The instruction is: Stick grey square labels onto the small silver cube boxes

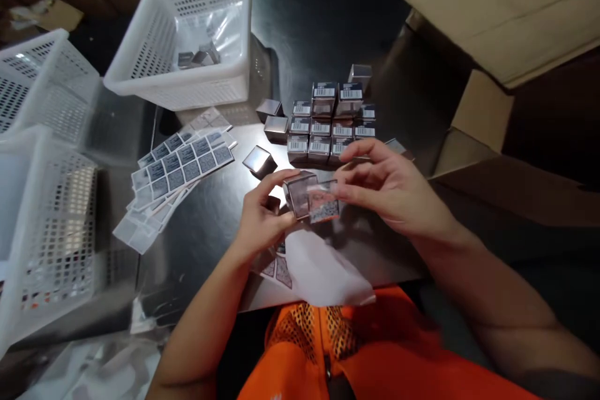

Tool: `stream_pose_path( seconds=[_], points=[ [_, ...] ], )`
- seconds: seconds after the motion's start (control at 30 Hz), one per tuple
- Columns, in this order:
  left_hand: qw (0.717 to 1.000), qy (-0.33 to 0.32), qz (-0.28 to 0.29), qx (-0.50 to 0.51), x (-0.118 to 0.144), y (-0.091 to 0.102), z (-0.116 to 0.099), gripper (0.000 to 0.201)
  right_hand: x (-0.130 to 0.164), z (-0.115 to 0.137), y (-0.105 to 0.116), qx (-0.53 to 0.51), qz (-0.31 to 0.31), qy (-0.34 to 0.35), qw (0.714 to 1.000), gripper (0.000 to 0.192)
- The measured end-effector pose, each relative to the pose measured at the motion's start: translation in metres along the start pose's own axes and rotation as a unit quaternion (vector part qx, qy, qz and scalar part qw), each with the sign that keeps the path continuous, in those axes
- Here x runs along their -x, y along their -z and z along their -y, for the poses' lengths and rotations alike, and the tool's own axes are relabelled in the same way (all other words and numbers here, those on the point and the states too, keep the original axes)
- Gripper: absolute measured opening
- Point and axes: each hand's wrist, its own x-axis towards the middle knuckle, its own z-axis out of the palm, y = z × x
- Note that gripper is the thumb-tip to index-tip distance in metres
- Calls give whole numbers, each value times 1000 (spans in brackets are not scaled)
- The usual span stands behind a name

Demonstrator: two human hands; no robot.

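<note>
A small silver box [300, 195] is held above the dark table [328, 25], just in front of the orange vest [375, 356], between both hands. The left hand [260, 215] is closed around the box's left end, thumb on top and fingers beneath, while the right hand [394, 190] is pinched narrowly on a printed label [324, 205] that is laid against the box's near right face. The label thus lies directly between the right fingertips and the box, touching both; whether it is fully stuck down cannot be told. The box is tilted, one corner turned toward the camera, and its faces are seen to be glossy and mirror-like, with sharp edges. Just beyond the hands, labelled boxes [328, 125] are stacked in tight rows, barcode faces up, and a few bare boxes [274, 125] are scattered to their left, one lying close to the left hand. Label sheets [182, 165] are fanned out flat well to the left, and crumpled white backing paper [328, 275] lies under the wrists. A white perforated plastic basket [140, 69] holding a clear bag and some boxes is set further back, with other baskets [42, 212] at the left edge and cardboard [506, 6] at the right.
</note>
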Motion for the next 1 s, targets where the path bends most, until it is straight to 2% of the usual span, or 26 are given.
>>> stream_pose_path(
  seconds=[0.1, 0.27, 0.57, 1.0],
  points=[
    [999, -28, 9, -17, 2, -2, 6, 58, -2, -2, -3, 6, -11, -58, 998, 55],
    [999, -42, 10, -30, 2, -2, 6, 56, -1, -4, -8, 13, -35, -77, 996, 60],
    [994, -92, 11, -65, 3, 0, 7, 54, -2, -5, -5, 31, -16, -56, 998, 57],
    [995, -86, 11, -59, 2, -1, 7, 57, -1, -6, -7, 50, -33, -55, 997, 59]
  ],
)
